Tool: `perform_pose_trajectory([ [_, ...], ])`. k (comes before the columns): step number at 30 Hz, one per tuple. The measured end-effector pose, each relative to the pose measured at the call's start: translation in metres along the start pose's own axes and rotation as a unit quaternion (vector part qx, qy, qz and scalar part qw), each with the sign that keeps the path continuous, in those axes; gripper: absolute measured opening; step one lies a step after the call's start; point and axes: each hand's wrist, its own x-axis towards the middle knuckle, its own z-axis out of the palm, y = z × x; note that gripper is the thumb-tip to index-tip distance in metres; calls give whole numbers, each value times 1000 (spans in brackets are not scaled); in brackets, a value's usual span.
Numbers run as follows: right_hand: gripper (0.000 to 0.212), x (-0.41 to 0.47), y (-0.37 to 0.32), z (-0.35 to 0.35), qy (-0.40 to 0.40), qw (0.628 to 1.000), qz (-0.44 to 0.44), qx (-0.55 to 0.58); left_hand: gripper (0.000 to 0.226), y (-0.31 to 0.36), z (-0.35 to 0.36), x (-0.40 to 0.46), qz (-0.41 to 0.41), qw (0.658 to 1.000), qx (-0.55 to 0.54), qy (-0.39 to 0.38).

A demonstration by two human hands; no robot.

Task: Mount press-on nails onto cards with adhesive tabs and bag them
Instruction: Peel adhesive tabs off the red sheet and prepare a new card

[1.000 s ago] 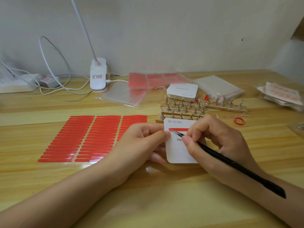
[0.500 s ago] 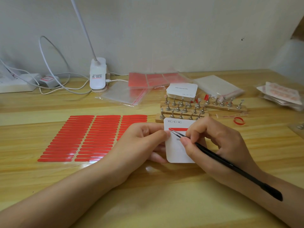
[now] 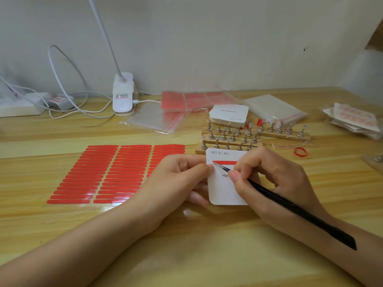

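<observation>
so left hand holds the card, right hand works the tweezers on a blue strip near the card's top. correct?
Not blue: in the head view the strip is red. The rest holds: left hand holds the card, right hand works the tweezers near its top.

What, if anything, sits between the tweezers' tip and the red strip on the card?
Nothing visible. The tweezers in the right hand reach the left end of the red strip on the card, beside the left hand thumb.

The white card (image 3: 223, 189) I hold reads "XS", "S", "M" along its top edge, each with a small checkbox, and lower down "Han", the rest hidden by my thumb; print on the stack of cards (image 3: 229, 113) behind is too small to read
</observation>
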Motion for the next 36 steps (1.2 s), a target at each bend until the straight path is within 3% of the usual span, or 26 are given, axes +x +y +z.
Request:
perform_pose_trajectory([
  [36,11,0,2,-8,58,997,47,-19,28,1,1,0,0,998,-43,39],
])
